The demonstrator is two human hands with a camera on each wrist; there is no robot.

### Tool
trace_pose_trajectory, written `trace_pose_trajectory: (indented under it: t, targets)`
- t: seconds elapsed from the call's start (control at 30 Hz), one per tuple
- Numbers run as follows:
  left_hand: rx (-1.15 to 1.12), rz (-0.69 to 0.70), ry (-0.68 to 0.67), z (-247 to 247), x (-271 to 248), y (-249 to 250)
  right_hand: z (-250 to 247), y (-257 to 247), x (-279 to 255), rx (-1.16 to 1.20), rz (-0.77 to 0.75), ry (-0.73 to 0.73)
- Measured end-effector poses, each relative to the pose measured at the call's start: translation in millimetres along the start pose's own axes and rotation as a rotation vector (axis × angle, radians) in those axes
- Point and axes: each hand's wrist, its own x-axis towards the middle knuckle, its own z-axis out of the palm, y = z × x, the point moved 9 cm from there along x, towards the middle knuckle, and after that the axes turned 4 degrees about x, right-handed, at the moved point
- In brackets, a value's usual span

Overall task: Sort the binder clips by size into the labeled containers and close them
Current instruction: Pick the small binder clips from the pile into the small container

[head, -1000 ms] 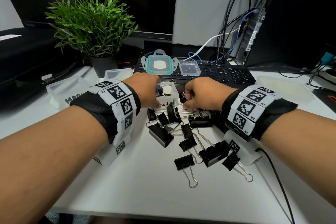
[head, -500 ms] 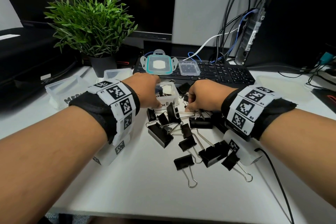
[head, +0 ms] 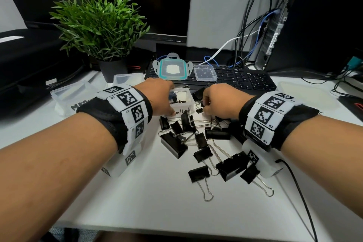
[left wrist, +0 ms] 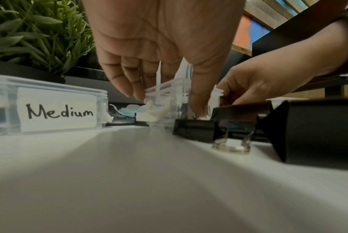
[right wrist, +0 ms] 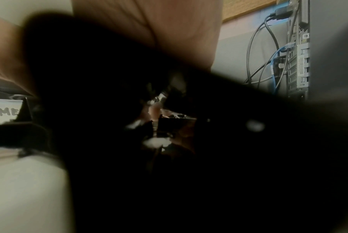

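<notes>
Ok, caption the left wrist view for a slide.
Left hand steadies the open Small container beside the Medium container, right hand reaching in past black binder clips.

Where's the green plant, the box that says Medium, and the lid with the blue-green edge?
Green leafy potted plant (head: 100, 25), head view, on the leaves.
Clear plastic box labelled Medium (left wrist: 57, 108), left wrist view, on its label.
Teal-rimmed clear lid (head: 172, 69), head view, on its centre.

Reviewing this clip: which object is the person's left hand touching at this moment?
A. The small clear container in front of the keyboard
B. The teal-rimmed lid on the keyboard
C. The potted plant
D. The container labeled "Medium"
A: in the left wrist view the left hand has its fingers and thumb around the small clear container, while the "Medium" container stands apart, untouched, to its left.
</notes>
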Motion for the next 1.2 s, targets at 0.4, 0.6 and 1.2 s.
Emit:
trace_pose_trajectory:
  t: [0.4,0.6,1.2]
  targets:
    - [-0.008,-0.005,-0.001,0.1,-0.2,0.0,4.1,-8.3,-3.3,0.086,-0.103,-0.043]
    - [-0.019,0.000,0.005,-0.7,-1.0,0.4,3.7,-10.6,-4.5,0.069,-0.130,-0.032]
    - [-0.292,0.191,0.312,-36.7,-6.2,17.6,-38.6,-14.0,-10.6,0.475,-0.225,0.340]
